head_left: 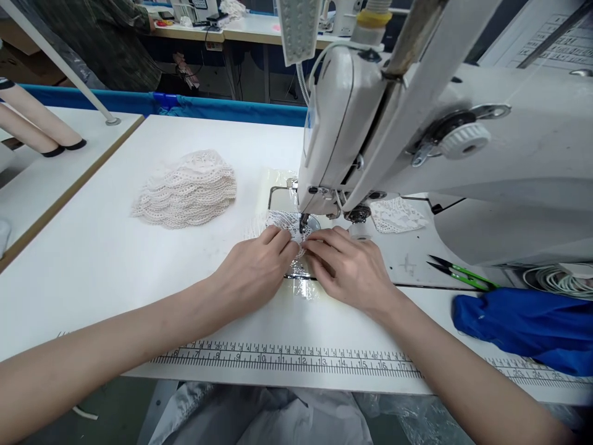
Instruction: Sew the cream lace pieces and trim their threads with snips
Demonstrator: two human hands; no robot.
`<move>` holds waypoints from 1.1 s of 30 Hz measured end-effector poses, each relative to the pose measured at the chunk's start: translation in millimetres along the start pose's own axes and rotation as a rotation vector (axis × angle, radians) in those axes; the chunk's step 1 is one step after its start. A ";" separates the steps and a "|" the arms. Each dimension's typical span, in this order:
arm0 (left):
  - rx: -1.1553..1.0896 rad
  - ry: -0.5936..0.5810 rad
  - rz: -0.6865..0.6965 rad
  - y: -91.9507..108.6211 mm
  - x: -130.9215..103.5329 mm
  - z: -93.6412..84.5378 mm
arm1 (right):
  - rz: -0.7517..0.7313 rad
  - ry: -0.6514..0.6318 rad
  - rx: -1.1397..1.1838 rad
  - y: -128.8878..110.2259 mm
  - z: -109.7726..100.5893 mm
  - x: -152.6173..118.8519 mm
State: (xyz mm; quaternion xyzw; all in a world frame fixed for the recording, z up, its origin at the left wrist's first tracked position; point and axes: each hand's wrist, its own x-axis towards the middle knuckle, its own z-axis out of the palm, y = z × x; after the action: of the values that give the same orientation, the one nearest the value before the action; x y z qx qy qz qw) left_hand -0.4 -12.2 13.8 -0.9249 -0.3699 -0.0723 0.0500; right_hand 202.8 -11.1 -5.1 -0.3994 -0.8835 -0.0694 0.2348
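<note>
A white lace piece (283,218) lies under the presser foot (303,224) of the sewing machine (340,117). On the near left side of the foot, my left hand (254,267) is closed, its fingers curled onto the lace edge. My right hand (347,262) pinches the lace just right of the foot, thumb and fingertips together. Both hands hide part of the lace. To the left rests a stack of lace pieces (188,188), and another lace piece (398,215) lies under the machine arm at the right.
Green-handled scissors (463,274) and a blue cloth (523,327) lie at the right. A printed ruler (296,358) runs along the table's front edge. A metal pole (60,59) rises at the left. Another person's dark sleeve (92,40) shows at the back.
</note>
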 end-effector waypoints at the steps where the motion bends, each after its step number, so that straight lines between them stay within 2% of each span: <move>1: 0.016 0.016 0.012 -1.8 2.6 0.4 | 0.012 -0.008 0.004 -0.4 0.1 0.4; 4: -0.020 0.098 -0.013 -8.7 9.2 1.4 | 0.027 -0.001 -0.001 -0.4 2.3 1.4; 7: -0.177 0.145 -0.159 -14.7 14.0 1.4 | 0.066 0.053 0.003 1.4 6.1 1.2; 10: -0.459 0.131 -0.303 -17.7 20.3 0.7 | 0.157 0.109 0.005 3.5 9.8 0.9; 13: -0.676 0.093 -0.374 -18.6 27.9 -1.2 | 0.211 0.123 -0.010 4.9 12.2 1.4; 15: -0.713 0.043 -0.370 -19.4 31.5 -3.2 | 0.212 0.137 -0.020 5.3 13.2 2.3; 18: -0.634 -0.024 -0.295 -22.3 33.2 -5.1 | 0.222 0.159 -0.034 5.2 14.2 3.5; 22: -0.578 -0.040 -0.255 -28.4 32.8 -2.7 | 0.246 0.149 -0.031 4.3 14.8 4.1; 30: -0.806 -0.070 -0.256 -38.0 33.6 -3.6 | 0.277 0.116 0.031 5.3 17.4 2.1; 33: -0.710 -0.062 -0.174 -36.6 26.7 -1.6 | 0.257 0.108 0.037 4.4 15.9 0.8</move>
State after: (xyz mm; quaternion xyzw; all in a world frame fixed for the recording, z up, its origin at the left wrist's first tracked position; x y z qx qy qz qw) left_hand -6.7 32.0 21.4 -0.8515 -0.4001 -0.1724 -0.2918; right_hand 199.9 -2.7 -19.0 -0.5007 -0.8122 -0.0437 0.2963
